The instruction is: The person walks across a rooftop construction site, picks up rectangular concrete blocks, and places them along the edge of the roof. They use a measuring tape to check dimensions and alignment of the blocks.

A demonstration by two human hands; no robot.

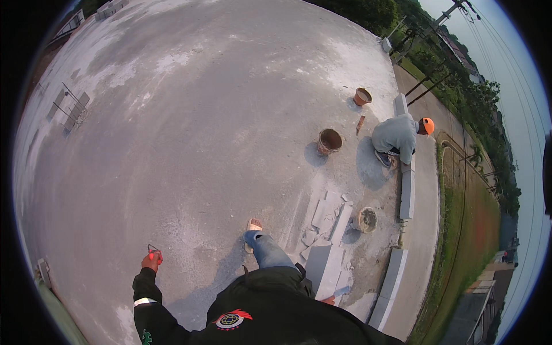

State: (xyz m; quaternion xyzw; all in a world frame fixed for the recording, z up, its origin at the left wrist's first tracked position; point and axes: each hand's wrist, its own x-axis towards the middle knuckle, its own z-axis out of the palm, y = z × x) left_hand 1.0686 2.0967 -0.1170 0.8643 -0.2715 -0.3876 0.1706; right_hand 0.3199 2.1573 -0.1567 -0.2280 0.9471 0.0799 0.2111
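Note:
My left hand (150, 262) is out to the left, its fingers closed around a small red object (156, 255) with a thin dark loop at its top. Its exact kind is too small to make out. Bare concrete lies beneath that hand. My right hand does not show; my dark jacket fills the lower edge. Just right of my leg stands a large pale block (325, 267), with a blue and reddish tool (339, 293) close beside it, partly hidden by my jacket.
Broken slabs (326, 213) lie ahead of the block, near a mortar bucket (365, 219). Farther off stand a brown bucket (329, 141) and an orange-brown one (362, 96). A person in an orange cap (395, 138) crouches at the low block wall (407, 194) along the slab's right edge.

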